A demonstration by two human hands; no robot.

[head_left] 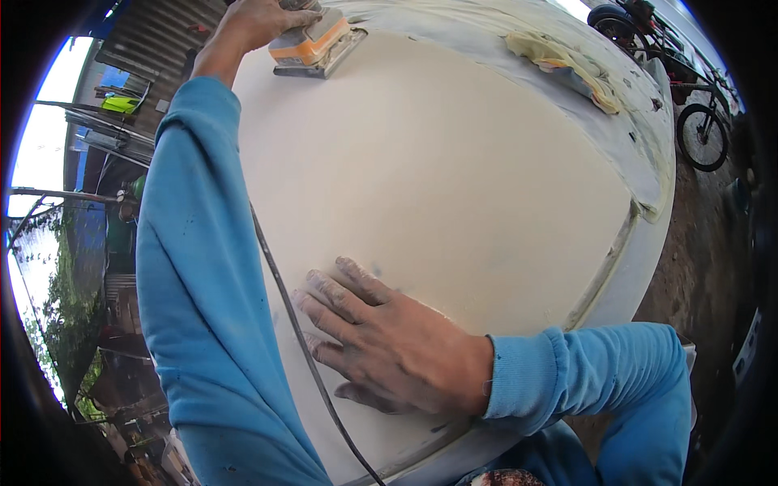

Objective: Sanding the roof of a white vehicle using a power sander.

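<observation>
My left hand [263, 23] is wrapped round the top of an electric sander [306, 47] with a grey and orange body. The sander's rectangular pad rests at the far left part of a broad, pale cream panel [454, 162], which looks like part of a vehicle body. Nearer to me, my right hand [387, 340] lies flat on the same panel, fingers spread and dusted with white powder. A black cord [279, 283] runs along my left sleeve, past the right fingertips, toward the lower edge. Part of the sander's top is hidden by the left fingers.
Thin plastic sheeting [478, 28] covers the surface beyond the panel, with a crumpled yellowish cloth [563, 69] on it. A seam or gap [604, 271] edges the panel's right side. At the far right stands a bicycle [702, 136]. Corrugated metal [162, 44] rises at the left.
</observation>
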